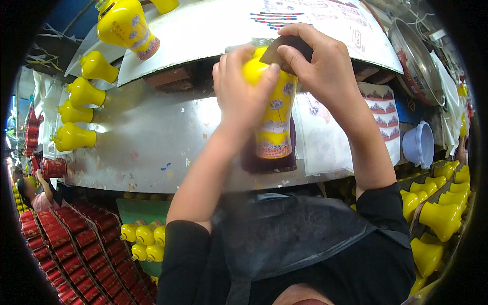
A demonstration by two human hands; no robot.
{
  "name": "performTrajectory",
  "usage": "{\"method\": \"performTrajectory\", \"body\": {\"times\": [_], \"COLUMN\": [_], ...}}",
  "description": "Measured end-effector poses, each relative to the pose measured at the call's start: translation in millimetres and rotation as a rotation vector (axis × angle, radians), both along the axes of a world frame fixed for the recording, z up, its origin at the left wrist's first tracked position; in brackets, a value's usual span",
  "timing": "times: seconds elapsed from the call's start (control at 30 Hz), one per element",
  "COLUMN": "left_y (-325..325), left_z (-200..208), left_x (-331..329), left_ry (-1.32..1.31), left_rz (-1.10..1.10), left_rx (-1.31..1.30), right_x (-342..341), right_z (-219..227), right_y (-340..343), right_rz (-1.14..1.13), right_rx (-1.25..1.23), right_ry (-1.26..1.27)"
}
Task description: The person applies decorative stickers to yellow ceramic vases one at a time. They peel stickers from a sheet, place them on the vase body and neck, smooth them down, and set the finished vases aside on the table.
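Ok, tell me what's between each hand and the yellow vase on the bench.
Between the right hand and the vase: a dark scraper, pinched in the fingers, its tip near the vase's shoulder. Nothing visible stands between the left hand and the vase.

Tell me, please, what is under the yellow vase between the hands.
A dark maroon pad shows around the base of the yellow vase; what is directly beneath is covered.

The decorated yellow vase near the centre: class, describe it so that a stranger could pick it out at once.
On the grey worktable, find the dark purple mat. The flowered yellow vase stands there. Unlike the larger-looking vase on the white board, it has the left hand and right hand at it.
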State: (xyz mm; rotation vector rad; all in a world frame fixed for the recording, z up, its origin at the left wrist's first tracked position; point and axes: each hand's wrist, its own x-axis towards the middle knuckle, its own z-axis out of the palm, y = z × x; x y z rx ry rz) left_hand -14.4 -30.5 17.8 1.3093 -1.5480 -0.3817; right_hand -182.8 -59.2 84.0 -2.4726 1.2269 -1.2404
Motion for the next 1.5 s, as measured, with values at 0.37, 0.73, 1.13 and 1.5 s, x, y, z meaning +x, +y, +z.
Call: {"method": "performTrajectory", "body": {"times": [0.37, 0.73, 1.13, 1.5], "left_y": [-20, -1, 0, 4], "left_z": [0, 9, -22, -28], "left_x": [12, 11, -4, -3], "left_ry": [0.423, 0.6, 0.484, 0.668], "left_rz": [-0.148, -0.254, -0.145, -0.238], "left_rx": [0.183, 0.197, 0.104, 0.137], "right_x": [6, 28, -25, -36], "right_z": [-24, -30, -61, -72], "right_y": [62, 103, 95, 97], "right_rz": [0.307, 0.535, 0.294, 0.19], "right_rx": [-0.459, -0.247, -0.276, -0.043], "right_ry": [0.188, 0.39, 0.076, -0.115]}}
